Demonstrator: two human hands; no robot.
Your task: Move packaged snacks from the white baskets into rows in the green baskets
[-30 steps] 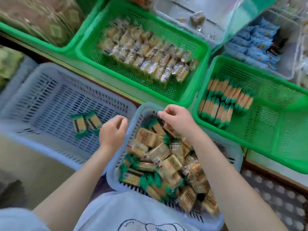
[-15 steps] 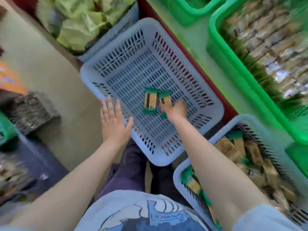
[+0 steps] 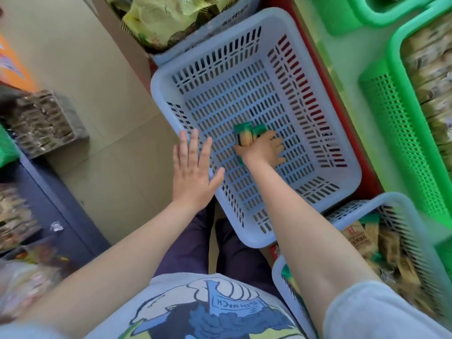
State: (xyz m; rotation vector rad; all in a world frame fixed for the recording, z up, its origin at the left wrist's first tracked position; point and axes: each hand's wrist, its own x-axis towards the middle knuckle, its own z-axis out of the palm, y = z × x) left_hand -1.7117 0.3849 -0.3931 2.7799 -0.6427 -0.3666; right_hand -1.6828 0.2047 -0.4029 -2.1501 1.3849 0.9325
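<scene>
Nearest, beside the right forearm, a second white basket (image 3: pixel 415 241) holds a heap of packaged snacks (image 3: pixel 362 238), the main stock to move. Farther out, the right hand (image 3: pixel 263 149) reaches into the nearly bare white basket (image 3: pixel 244 81), its grip closed around the green-ended snack packets (image 3: pixel 247 135) on the slotted floor, probably to clear the last ones. To the left of that grip, the left hand (image 3: pixel 193 167) lies flat with fingers spread over the basket's rim, seemingly steadying it. Beyond and right of the grip, a green basket (image 3: pixel 391 123) already holds snacks.
</scene>
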